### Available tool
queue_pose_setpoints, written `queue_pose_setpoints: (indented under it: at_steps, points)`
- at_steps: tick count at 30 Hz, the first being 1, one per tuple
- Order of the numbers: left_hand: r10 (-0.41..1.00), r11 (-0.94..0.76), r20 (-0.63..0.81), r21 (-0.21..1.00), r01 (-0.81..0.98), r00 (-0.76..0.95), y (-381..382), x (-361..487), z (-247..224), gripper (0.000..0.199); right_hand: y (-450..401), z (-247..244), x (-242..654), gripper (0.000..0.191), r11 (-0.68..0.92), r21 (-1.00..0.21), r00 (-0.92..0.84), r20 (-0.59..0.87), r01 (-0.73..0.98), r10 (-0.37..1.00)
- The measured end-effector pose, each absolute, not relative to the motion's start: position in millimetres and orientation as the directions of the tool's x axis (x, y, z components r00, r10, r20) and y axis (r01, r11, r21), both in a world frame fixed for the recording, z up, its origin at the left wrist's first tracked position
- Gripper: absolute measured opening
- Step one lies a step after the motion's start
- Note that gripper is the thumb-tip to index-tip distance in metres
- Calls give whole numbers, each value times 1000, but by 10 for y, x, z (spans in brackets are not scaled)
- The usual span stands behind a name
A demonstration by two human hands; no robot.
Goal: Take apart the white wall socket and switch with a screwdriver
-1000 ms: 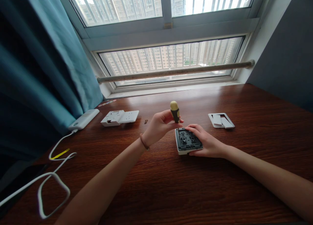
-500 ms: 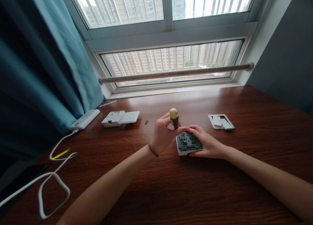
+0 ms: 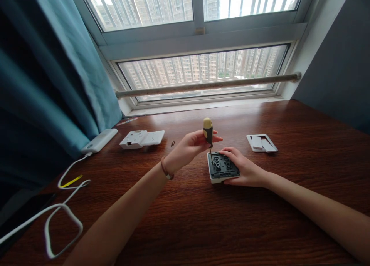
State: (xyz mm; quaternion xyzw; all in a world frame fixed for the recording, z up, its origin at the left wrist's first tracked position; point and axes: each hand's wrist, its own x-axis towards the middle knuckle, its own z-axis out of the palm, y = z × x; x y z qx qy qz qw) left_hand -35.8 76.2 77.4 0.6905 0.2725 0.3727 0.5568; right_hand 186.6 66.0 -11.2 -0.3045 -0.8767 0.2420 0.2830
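Grey-topped switch box (image 3: 223, 170) sits clasped in the right hand (image 3: 245, 169).

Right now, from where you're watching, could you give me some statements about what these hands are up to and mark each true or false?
1. The left hand holds a screwdriver with its handle up. True.
2. The screwdriver's shaft points away from the box. False: the shaft points down at the box.
3. The right hand grips the box. True.
4. The white frame lies left of the box. False: the white frame lies to its right.
5. Small metal pieces lie on the table. True.
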Motion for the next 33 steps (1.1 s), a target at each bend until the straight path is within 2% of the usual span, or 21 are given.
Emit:
queue_pose_setpoints:
  at_steps: [4,7,11,13,14,19,22,25,29,33]
  points:
    - [819,-317,279,948,-10,501,751,-302,723,25,666,-112,1860,85,700,-600,-654,357,387,667]
    - [866,-379,354,926,1,355,757,-256,631,26,668,-113,1860,86,701,-598,-654,356,389,667]
    - [865,-500,468,836,226,182,775,-258,538,26,670,-124,1863,88,705,-586,-655,355,401,667]
    - [853,-522,488,804,285,187,778,-257,523,24,669,-125,1865,88,705,-582,-653,356,405,668]
    - [856,-515,477,817,260,197,778,-250,522,23,668,-122,1866,88,705,-582,-653,356,404,668]
    - [890,-286,314,949,-131,331,777,-224,556,31,659,-103,1872,85,696,-593,-658,340,405,672]
    - [862,-154,243,961,-229,444,783,-290,624,40,662,-107,1870,85,699,-590,-658,343,405,671]
    - [826,-118,213,971,-210,522,790,-381,718,43,669,-117,1866,86,704,-588,-657,352,399,667]
    - [799,-130,160,987,-93,579,788,-412,787,37,672,-120,1862,87,706,-588,-655,359,395,665]
    - [860,-223,202,975,-11,469,772,-331,720,30,669,-115,1867,85,706,-586,-657,356,396,664]
